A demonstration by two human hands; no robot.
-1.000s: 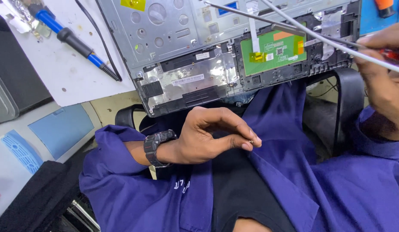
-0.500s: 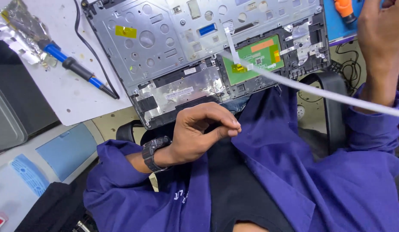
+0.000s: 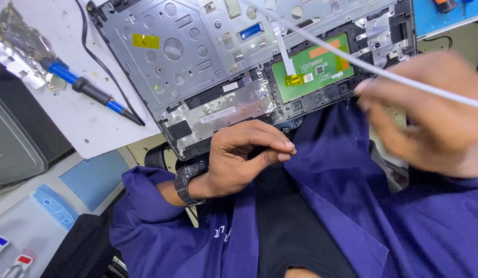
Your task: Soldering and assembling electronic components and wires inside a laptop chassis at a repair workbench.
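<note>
My left hand, with a black watch on its wrist, rests over my lap against my blue coat, just below the front edge of an opened laptop chassis. Its thumb and fingertips are pinched together, and nothing shows between them. My right hand hovers blurred at the right, below the chassis corner, with fingers loosely apart and holding nothing. A green touchpad board sits in the chassis with a white ribbon cable on it. A thin white cord runs slantwise across the view.
A blue-and-black screwdriver and crumpled foil lie on a white sheet at the left, crossed by a black cable. A grey case stands at the far left. A blue mat with an orange tool is top right.
My right hand, which held a red-handled tool a second ago and then rose to the top right, has come down empty to the right side. My left hand has stayed pinched.
</note>
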